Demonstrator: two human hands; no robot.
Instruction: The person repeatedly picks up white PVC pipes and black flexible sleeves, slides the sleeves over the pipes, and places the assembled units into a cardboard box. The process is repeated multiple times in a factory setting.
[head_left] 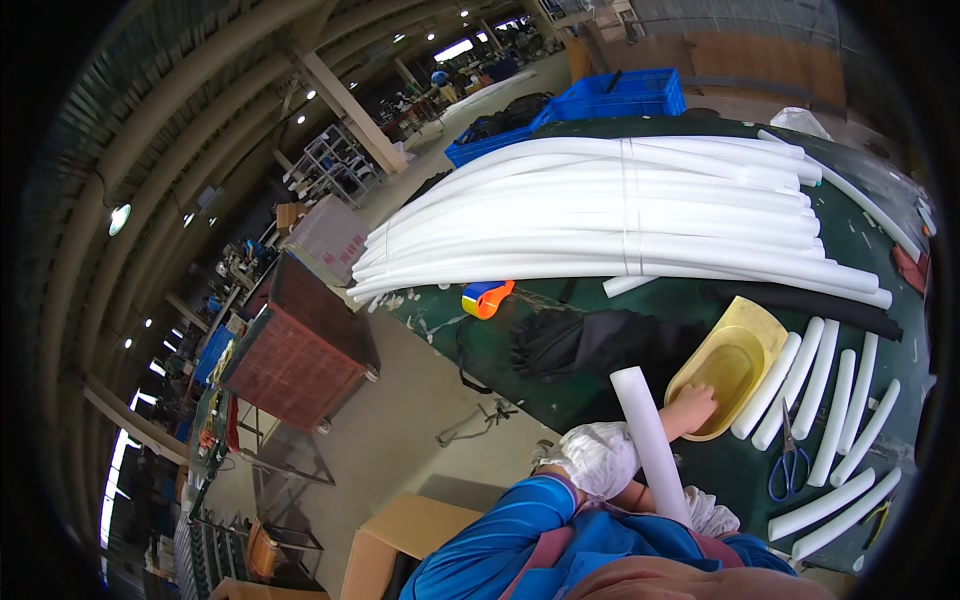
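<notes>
My left hand (696,407) reaches over the near rim of a yellow oval basin (756,318), with its fingers pointing down inside and looking loosely apart. What lies under the fingertips is hard to make out. A short white foam tube (648,430) stands tilted close to my chest, crossing in front of my left wrist. Low beside this tube, partly covered by it and by the left sleeve, my right hand (634,496) grips its lower part; most of its fingers are hidden. White sleeve covers (597,460) wrap both forearms.
Several cut white tubes (845,400) lie right of the basin, with blue-handled scissors (789,470) among them. A strapped bundle of long white tubes (590,205) spans the green table's far side. Black cloth (590,342) and an orange tape dispenser (487,299) lie left of the basin.
</notes>
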